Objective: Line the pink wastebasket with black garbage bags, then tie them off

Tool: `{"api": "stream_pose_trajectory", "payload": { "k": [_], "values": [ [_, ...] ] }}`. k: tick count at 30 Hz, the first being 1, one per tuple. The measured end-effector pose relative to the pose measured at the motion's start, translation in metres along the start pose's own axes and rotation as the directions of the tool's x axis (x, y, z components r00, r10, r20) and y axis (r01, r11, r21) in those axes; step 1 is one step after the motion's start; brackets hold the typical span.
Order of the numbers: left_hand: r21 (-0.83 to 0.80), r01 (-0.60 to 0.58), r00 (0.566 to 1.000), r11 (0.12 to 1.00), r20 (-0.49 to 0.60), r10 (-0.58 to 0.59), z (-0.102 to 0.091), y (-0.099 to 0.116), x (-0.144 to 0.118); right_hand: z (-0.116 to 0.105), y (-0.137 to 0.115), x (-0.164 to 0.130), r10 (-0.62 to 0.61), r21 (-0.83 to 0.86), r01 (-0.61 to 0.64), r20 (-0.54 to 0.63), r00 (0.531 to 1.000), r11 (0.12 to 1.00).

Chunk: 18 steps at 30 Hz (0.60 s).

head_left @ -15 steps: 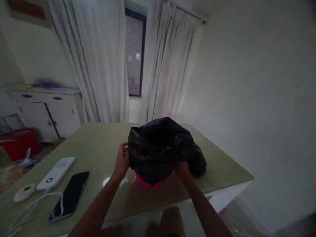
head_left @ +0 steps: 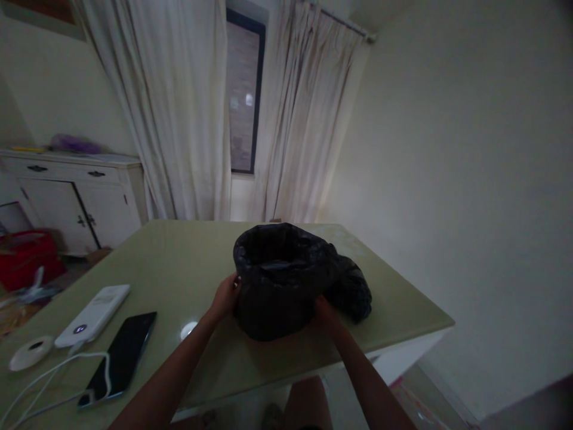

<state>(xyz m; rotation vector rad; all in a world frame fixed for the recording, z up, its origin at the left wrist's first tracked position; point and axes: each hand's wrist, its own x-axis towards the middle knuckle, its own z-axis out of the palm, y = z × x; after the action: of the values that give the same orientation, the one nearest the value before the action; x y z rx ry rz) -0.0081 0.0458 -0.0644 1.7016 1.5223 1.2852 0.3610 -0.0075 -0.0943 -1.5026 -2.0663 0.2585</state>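
1. The black bag (head_left: pixel 275 307) sits upright on the bench (head_left: pixel 192 251), close to the near edge and ahead of the person, with its mouth open upward and its rim folded into a rough ring
2. A loose, bunched part of the bag (head_left: pixel 353 292) slumps to the right and lies on the bench top
3. The left hand (head_left: pixel 227 294) is grasping the bag's left side, its fingers curled against the plastic below the rim
4. The right hand (head_left: pixel 321 307) touches the bag's near right side, just beside the bunched part; its fingers are hidden by the plastic, so I cannot tell whether they are clenched on it
5. On the left of the bench, well apart from the bag, a dark phone (head_left: pixel 123 355) lies flat, with a white power bank (head_left: pixel 94 315) near it
6. A white cable (head_left: pixel 107 373) runs from the power bank and loops over the lower part of the phone; a white roll (head_left: pixel 30 353) lies near the power bank
7. Beyond the bench, pale curtains (head_left: pixel 179 131) hang on both sides of a narrow window (head_left: pixel 244 95)
8. To the left are a white cabinet (head_left: pixel 110 203) with a purple item (head_left: pixel 76 144) on top and a red container (head_left: pixel 33 266) in front of it
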Motion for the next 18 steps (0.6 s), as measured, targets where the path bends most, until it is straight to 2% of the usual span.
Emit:
{"api": "stream_pose_trajectory", "payload": {
  "k": [2, 3, 4, 6, 7, 8, 9, 10, 11, 12, 13, 15, 17, 18],
  "values": [
    [0.024, 0.002, 1.0, 1.0, -0.021, -0.001, 0.002, -0.013, -0.01, -0.011, 0.003, -0.003, 0.03, 0.163, -0.015, -0.092, 0.995, 0.987],
    [0.026, -0.004, 0.999, 1.0, -0.047, 0.005, 0.003, -0.02, -0.015, -0.021, 0.002, -0.003, 0.1, 0.244, -0.053, -0.184, 0.978, 0.968],
    [0.02, -0.012, 0.997, 1.0, -0.074, 0.013, 0.004, -0.026, -0.018, -0.035, -0.001, -0.002, 0.195, 0.324, -0.097, -0.285, 0.939, 0.941],
    [-0.005, -0.023, 0.993, 1.0, -0.117, 0.022, 0.004, -0.035, -0.021, -0.072, -0.018, 0.004, 0.352, 0.44, -0.139, -0.453, 0.819, 0.887],
    [-0.018, -0.021, 0.992, 1.0, -0.128, 0.018, 0.003, -0.038, -0.02, -0.094, -0.032, 0.01, 0.346, 0.452, -0.1, -0.503, 0.792, 0.886],
    [-0.027, -0.015, 0.992, 1.0, -0.128, 0.011, 0.003, -0.04, -0.019, -0.115, -0.05, 0.017, 0.265, 0.416, -0.03, -0.519, 0.813, 0.909],
    [-0.031, -0.011, 0.993, 0.999, -0.121, 0.007, 0.003, -0.041, -0.018, -0.135, -0.069, 0.027, 0.152, 0.341, 0.033, -0.5, 0.853, 0.94],
    [-0.036, -0.008, 0.993, 0.999, -0.117, 0.004, 0.003, -0.041, -0.017, -0.153, -0.091, 0.038, 0.037, 0.258, 0.076, -0.409, 0.912, 0.963],
    [-0.042, -0.007, 0.993, 0.999, -0.115, 0.003, 0.003, -0.04, -0.016, -0.167, -0.111, 0.052, -0.07, 0.174, 0.118, -0.263, 0.962, 0.978],
    [-0.05, -0.009, 0.994, 0.999, -0.106, 0.004, 0.003, -0.039, -0.016, -0.176, -0.131, 0.067, -0.156, 0.098, 0.164, -0.085, 0.984, 0.982],
    [-0.055, -0.01, 0.996, 0.998, -0.093, 0.005, 0.004, -0.037, -0.017, -0.18, -0.148, 0.083, -0.212, 0.041, 0.209, 0.097, 0.972, 0.977],
    [-0.064, -0.006, 0.998, 0.998, -0.066, 0.002, 0.004, -0.035, -0.02, -0.173, -0.172, 0.116, -0.225, -0.054, 0.274, 0.429, 0.875, 0.96],
    [-0.066, -0.009, 0.999, 0.998, -0.052, 0.005, 0.004, -0.034, -0.023, -0.151, -0.183, 0.144, -0.147, -0.148, 0.315, 0.653, 0.743, 0.938],
    [-0.066, -0.015, 0.998, 0.998, -0.056, 0.011, 0.004, -0.034, -0.024, -0.136, -0.185, 0.155, -0.103, -0.186, 0.333, 0.719, 0.687, 0.924]
  ]
}}
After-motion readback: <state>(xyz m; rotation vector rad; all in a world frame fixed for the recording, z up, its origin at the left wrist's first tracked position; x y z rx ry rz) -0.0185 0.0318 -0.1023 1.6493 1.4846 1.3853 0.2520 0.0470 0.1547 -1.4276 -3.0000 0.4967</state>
